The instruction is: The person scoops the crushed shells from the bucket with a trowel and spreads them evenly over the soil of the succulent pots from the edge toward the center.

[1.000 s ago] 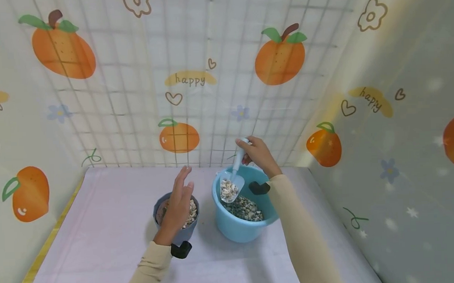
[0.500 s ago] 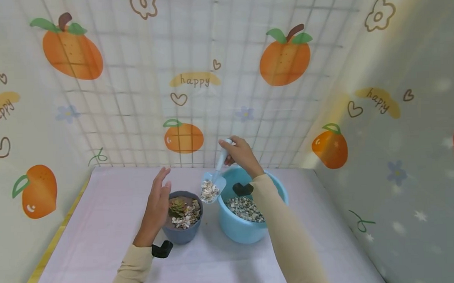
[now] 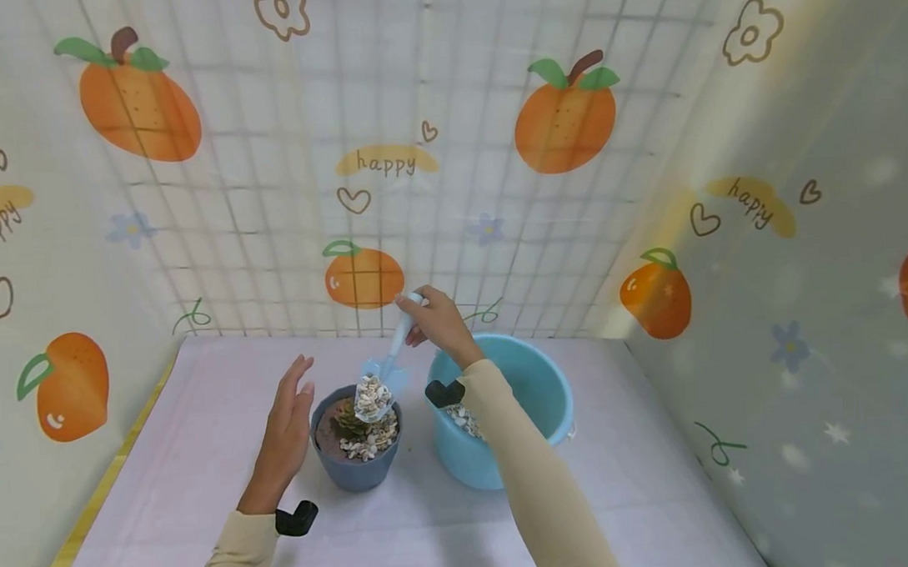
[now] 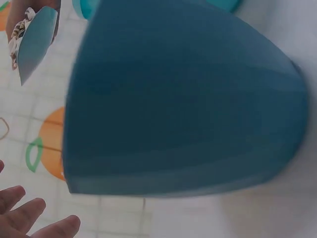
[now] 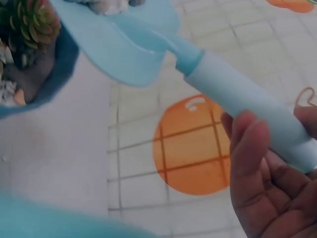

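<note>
My right hand (image 3: 442,324) grips the handle of a light blue hand trowel (image 3: 400,335), seen close up in the right wrist view. Pale pebbles (image 3: 373,398) fill its scoop, which overlaps the far right part of a blue-grey plant pot (image 3: 358,475) in the head view. A green succulent (image 3: 346,422) sits in that pot, with whitish pebbles covering the soil on its right side. Just left of the pot, my left hand (image 3: 281,431) is held with straight fingers, apart from the pot wall. The pot's side (image 4: 183,104) fills most of the left wrist view.
A light blue bucket (image 3: 505,469) with pebbles inside stands right of the pot, partly hidden by my right forearm. The table (image 3: 153,477) has a pale cloth. Behind it is a wire grid (image 3: 272,240) under a curtain printed with oranges.
My right hand has carried the loaded trowel left, from above the bucket to over the pot. My left hand has drawn back from over the pot to its left side.
</note>
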`<act>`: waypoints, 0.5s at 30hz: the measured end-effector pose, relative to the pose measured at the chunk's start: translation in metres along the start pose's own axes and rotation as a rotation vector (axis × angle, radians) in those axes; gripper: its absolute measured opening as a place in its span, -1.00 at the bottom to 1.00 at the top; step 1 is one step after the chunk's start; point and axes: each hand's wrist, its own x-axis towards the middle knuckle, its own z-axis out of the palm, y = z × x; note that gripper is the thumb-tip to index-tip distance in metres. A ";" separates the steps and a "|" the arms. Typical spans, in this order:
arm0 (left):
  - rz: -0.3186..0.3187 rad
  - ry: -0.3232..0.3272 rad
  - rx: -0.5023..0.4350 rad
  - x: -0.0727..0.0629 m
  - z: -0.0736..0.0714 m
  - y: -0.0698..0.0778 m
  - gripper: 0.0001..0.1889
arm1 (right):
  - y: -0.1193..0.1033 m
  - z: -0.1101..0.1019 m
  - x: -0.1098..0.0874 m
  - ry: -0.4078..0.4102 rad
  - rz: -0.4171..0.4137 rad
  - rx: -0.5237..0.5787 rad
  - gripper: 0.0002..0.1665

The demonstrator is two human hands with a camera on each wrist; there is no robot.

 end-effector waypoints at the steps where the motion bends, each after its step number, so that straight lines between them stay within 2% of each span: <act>1: -0.002 0.002 0.004 -0.001 -0.002 -0.003 -0.46 | 0.002 0.005 0.001 -0.006 -0.001 0.001 -0.56; 4: -0.027 -0.008 -0.027 -0.002 -0.003 -0.014 -0.44 | 0.008 0.015 0.002 -0.014 -0.004 0.008 -0.57; 9: -0.101 -0.055 -0.125 -0.001 0.004 -0.033 -0.43 | 0.014 0.023 0.001 -0.018 -0.019 -0.003 -0.56; 15: -0.158 -0.100 -0.109 -0.004 0.012 -0.055 -0.43 | 0.022 0.029 0.001 -0.022 -0.036 -0.019 -0.55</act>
